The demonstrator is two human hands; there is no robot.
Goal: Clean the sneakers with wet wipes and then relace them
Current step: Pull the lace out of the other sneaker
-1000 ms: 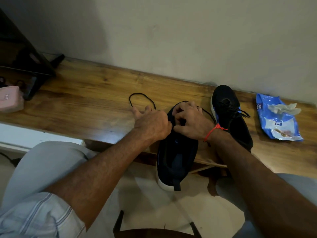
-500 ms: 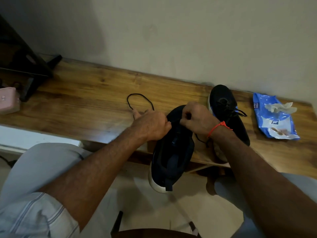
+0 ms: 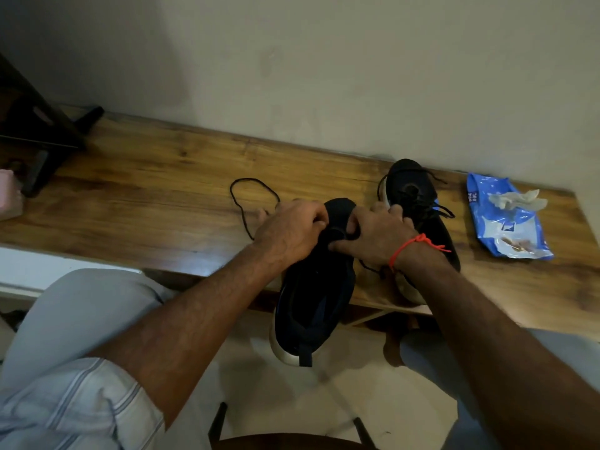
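Black unlaced sneaker (image 3: 316, 280) hangs heel-out over wooden bench (image 3: 156, 203) edge | my left hand (image 3: 289, 233) and right hand (image 3: 373, 237) curl round its forefoot, pinching the shoelace (image 3: 242, 206) | risk: a hard tug could drag shoe off, or pull lace out of its eyelet

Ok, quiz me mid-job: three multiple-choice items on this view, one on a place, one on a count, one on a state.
1. Where is the wipes pack?
A) On the table's right end
B) On the floor
C) In the left hand

2. How many sneakers show?
A) One
B) Two
C) Three

3. What are both hands doing?
A) Resting flat on the table
B) Holding wipes
C) Gripping the near sneaker

Answers:
1 A, it lies right of the far sneaker.
2 B, one is held and one is lying behind.
3 C, the left hand and right hand curl round its front.
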